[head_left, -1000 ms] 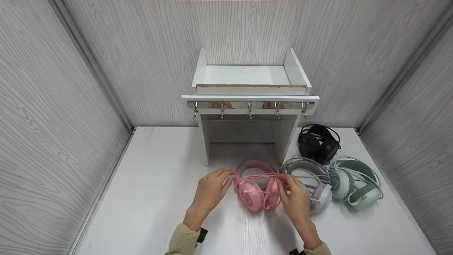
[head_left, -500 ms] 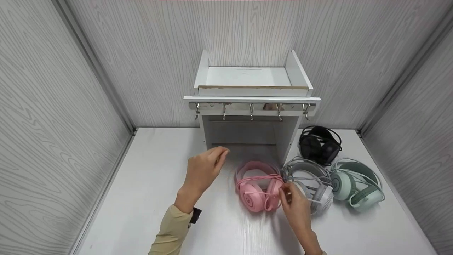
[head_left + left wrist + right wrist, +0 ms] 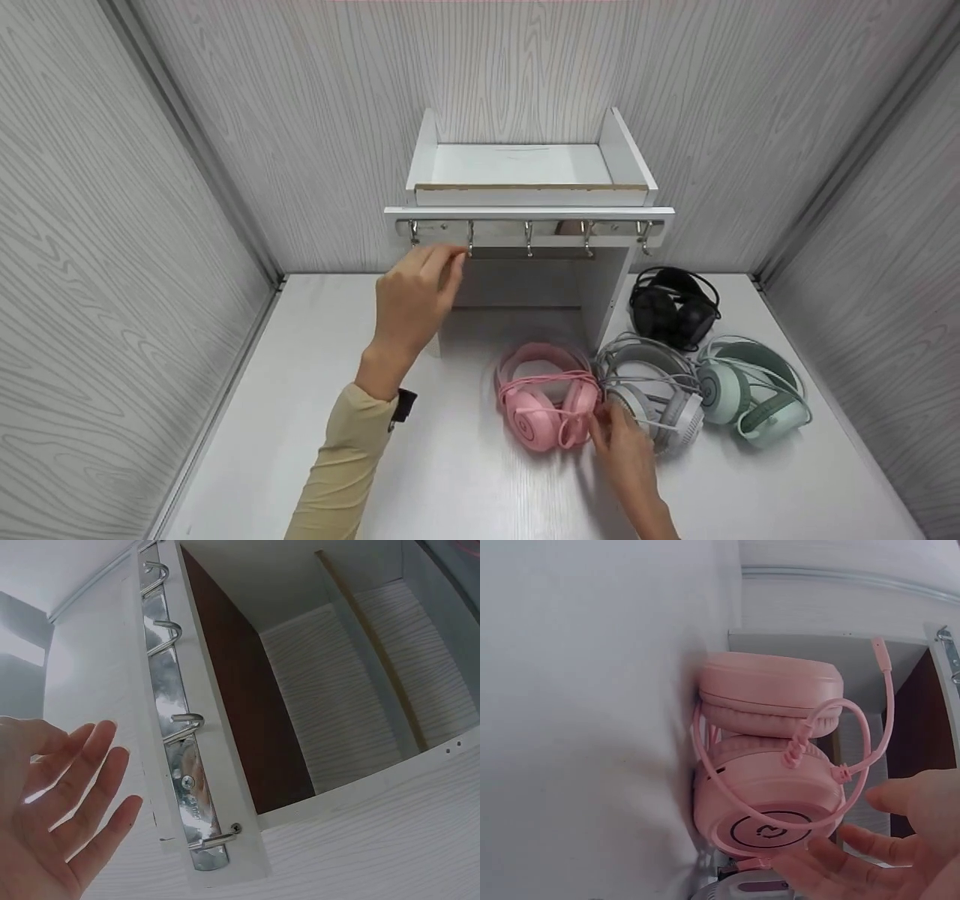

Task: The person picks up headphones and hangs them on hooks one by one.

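My left hand (image 3: 412, 300) is raised in front of the left part of the hook rail (image 3: 499, 228). In the left wrist view that hand (image 3: 71, 802) is empty, fingers loosely bent beside the metal hooks (image 3: 186, 727). Pink headphones (image 3: 534, 424) with their cord across them lie before the shelf unit. My right hand (image 3: 627, 450) is low at their right ear cup, next to the grey-white headphones (image 3: 684, 416). In the right wrist view its fingers (image 3: 870, 859) are spread beside the pink ear cup (image 3: 769, 791); whether they touch it I cannot tell.
The white shelf unit (image 3: 531, 196) stands against the back wall, its hook rail across the front. Black headphones (image 3: 675, 311) lie to its right, and mint-green headphones (image 3: 776, 420) are at the far right of the white table (image 3: 300, 360).
My left hand has left the pink headphones and risen to the hook rail. My right hand has let go of the cord and moved slightly down. The pink headphones stay in place.
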`<action>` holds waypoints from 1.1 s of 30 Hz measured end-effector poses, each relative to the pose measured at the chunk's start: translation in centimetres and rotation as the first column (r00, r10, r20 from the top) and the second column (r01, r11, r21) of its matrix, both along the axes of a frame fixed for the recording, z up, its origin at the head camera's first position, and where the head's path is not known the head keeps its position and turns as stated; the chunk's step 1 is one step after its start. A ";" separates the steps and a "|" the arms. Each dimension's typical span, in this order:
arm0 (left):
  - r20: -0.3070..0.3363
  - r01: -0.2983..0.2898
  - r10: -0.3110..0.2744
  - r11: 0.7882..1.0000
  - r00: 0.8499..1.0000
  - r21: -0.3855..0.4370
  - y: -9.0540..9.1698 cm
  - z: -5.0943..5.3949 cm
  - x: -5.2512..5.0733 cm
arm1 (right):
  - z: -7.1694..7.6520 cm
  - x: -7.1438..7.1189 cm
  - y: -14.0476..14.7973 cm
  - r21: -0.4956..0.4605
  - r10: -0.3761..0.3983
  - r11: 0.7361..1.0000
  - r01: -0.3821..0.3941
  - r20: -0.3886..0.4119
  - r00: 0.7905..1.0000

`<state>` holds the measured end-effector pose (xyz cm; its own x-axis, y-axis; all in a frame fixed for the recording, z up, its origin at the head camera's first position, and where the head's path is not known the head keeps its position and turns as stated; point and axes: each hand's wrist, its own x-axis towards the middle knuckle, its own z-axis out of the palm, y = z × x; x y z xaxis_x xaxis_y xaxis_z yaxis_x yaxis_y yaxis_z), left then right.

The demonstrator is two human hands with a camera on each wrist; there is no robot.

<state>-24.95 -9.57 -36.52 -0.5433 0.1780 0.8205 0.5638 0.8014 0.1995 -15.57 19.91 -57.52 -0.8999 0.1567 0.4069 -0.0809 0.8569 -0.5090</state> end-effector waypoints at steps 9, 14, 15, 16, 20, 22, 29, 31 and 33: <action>-0.036 -0.003 0.006 0.997 0.999 0.071 0.9 2.5 -3.1 | -0.9 0.0 0.0 0.012 -0.014 1.000 0.012 0.196 0.980; -0.012 -0.041 0.042 0.999 0.999 0.025 1.3 2.8 -4.9 | -1.5 -0.2 0.4 -0.075 0.023 0.997 0.003 0.347 0.938; 0.001 -0.050 0.050 0.999 0.999 0.009 1.4 2.8 -5.3 | -1.5 -0.3 0.5 -0.111 0.037 0.994 0.005 0.374 0.926; 0.018 -0.056 0.056 0.998 0.998 -0.009 1.4 2.7 -5.6 | -1.6 -0.3 0.5 -0.152 0.055 0.988 0.007 0.399 0.915; 0.095 -0.075 0.083 0.994 0.992 -0.076 1.5 2.3 -6.8 | -2.0 -0.6 0.4 -0.344 0.136 0.938 0.041 0.475 0.870; 0.126 -0.080 0.093 0.991 0.988 -0.103 1.6 2.1 -7.2 | -2.0 -0.7 0.1 -0.432 0.172 0.900 0.061 0.481 0.860; 0.168 -0.101 0.129 0.981 0.977 -0.167 1.9 1.5 -7.7 | -2.3 -1.3 -0.7 -0.604 0.212 0.783 0.152 0.487 0.847; 0.170 -0.098 0.126 0.982 0.977 -0.163 2.1 1.6 -7.7 | -2.4 -1.4 -0.7 -0.645 0.218 0.745 0.169 0.475 0.853; 0.174 -0.097 0.126 0.981 0.977 -0.165 2.2 1.6 -7.7 | -2.4 -1.5 -0.7 -0.672 0.220 0.718 0.181 0.466 0.857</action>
